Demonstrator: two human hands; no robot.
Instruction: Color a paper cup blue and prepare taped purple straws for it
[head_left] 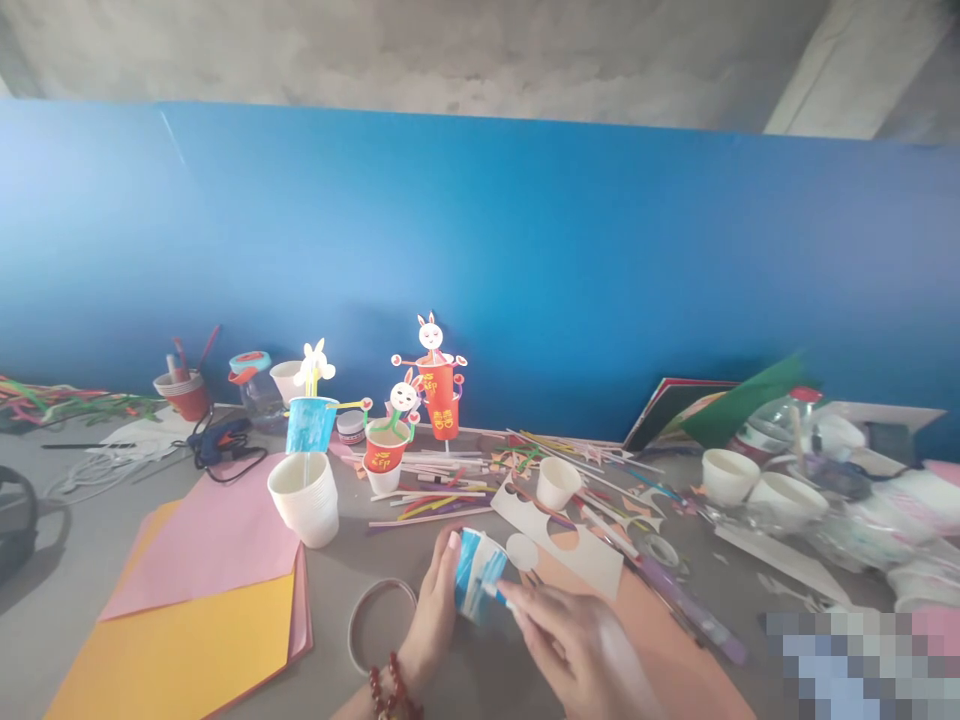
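Observation:
My left hand [435, 597] is wrapped round a small paper cup [480, 573], tilted, with uneven blue streaks over white. Pinched in the fingers of my right hand [570, 635] is a slim blue-ended tool [501, 592], held against the cup's side; motion blur hides its exact kind. Behind my hands stands a blue-streaked cup figure [312, 425] on a stick in a stack of white paper cups [304, 505]. Beside it are a rabbit-faced red cup figure [385, 450] and a taller red cup rabbit [441, 400].
A roll of tape [351, 625] lies left of my left wrist, near yellow paper [187, 650] and pink paper [217, 550]. A glue gun [223, 440] rests behind. Cut-out white card [592, 560], a white cup [559, 485] and scattered sticks lie ahead; bagged cups [862, 520] crowd the right.

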